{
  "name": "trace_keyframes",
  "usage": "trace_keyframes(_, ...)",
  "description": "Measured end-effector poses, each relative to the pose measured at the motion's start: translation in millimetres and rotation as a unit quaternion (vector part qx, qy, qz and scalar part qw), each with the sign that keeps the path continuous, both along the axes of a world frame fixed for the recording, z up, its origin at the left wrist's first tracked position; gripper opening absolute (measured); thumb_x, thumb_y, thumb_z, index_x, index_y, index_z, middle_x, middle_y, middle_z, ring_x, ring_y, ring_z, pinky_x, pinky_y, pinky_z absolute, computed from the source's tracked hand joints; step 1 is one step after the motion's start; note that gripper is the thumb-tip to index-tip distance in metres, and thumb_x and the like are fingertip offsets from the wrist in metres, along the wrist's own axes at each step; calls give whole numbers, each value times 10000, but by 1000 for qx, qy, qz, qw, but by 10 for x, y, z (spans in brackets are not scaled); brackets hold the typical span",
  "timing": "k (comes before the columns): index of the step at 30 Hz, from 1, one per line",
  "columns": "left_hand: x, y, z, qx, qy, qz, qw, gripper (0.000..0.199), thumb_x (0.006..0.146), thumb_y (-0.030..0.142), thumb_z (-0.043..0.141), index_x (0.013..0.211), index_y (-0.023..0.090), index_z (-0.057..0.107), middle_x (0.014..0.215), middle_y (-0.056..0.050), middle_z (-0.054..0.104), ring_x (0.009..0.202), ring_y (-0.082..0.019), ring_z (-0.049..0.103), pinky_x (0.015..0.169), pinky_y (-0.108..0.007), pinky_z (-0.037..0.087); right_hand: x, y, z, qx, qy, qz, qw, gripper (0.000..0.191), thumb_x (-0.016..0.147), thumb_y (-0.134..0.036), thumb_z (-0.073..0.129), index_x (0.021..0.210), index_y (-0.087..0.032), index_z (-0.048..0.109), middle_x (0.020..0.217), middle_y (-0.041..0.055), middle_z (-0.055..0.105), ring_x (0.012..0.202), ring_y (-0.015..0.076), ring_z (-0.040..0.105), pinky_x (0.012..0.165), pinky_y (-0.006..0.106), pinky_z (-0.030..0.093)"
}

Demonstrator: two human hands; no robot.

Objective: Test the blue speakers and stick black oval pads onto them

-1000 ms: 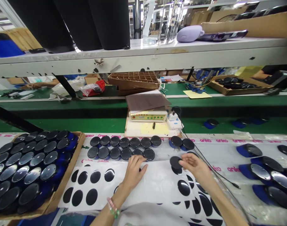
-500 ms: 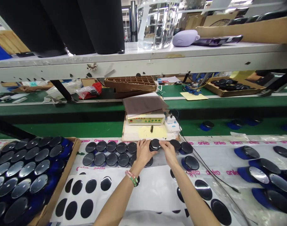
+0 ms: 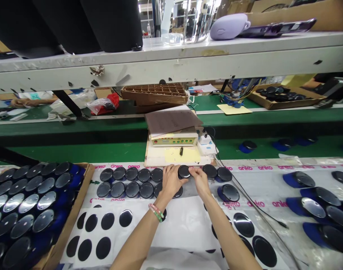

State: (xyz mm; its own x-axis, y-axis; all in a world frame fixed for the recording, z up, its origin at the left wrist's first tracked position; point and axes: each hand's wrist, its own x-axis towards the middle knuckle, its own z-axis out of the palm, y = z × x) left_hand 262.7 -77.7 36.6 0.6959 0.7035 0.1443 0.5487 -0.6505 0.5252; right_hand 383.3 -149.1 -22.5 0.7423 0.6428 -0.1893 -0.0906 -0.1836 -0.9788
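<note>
A round black-topped piece (image 3: 184,171) sits between my hands at the back of the near table. My left hand (image 3: 170,182) wraps round its left side, a beaded bracelet on the wrist. At its right edge, the thumb and fingertips of my right hand (image 3: 200,181) are pinched together. Similar black-topped pieces (image 3: 132,188) stand in two rows to the left, partly behind my left hand. Others (image 3: 224,174) stand just right of my right hand. White sheets with black round stickers (image 3: 103,247) lie under my forearms.
A cardboard tray (image 3: 83,191) at left holds many blue pieces with black tops. More blue pieces (image 3: 312,206) stand at right. A control box (image 3: 174,140) sits behind my hands; a cable (image 3: 250,193) crosses the table. A white shelf (image 3: 166,63) spans above.
My view has shifted slightly, so the shelf appears higher. Both hands stay at the same black-topped piece, with only slight finger movement.
</note>
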Motion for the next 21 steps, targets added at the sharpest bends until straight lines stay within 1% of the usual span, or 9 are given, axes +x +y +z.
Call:
trace_keyframes(6,1,3,-20,4,-4,-4,1000,583,603,362,803,1112,225,555,1068,-58,641,1090,-256,504,943,-405,342,-36,20,13,-10,-37,-20,999,279,886,-318,548,1109,-151,558,1099,64,583,926,186,590,787,388,503)
trace_keyframes(11,4,8,-46,10,-7,-2,1000,594,590,360,812,1104,204,558,1050,-64,640,1083,-254,503,946,-402,344,-70,22,48,-18,-70,-34,997,267,888,-317,546,1098,-155,563,1094,63,585,917,180,590,784,383,503)
trace_keyframes(16,5,6,-50,13,-7,-1,1000,551,632,388,780,1100,198,559,1038,-63,642,1070,-246,509,940,-395,347,-93,30,56,-21,-87,-41,995,272,887,-317,547,1103,-152,559,1091,63,585,912,179,592,781,383,504)
trace_keyframes(21,5,0,-37,14,-4,0,1000,538,635,385,778,1094,208,560,1035,-60,643,1065,-247,515,931,-391,348,-112,39,51,-15,-98,-46,994,266,890,-318,542,1100,-156,561,1090,63,585,906,176,592,776,377,506)
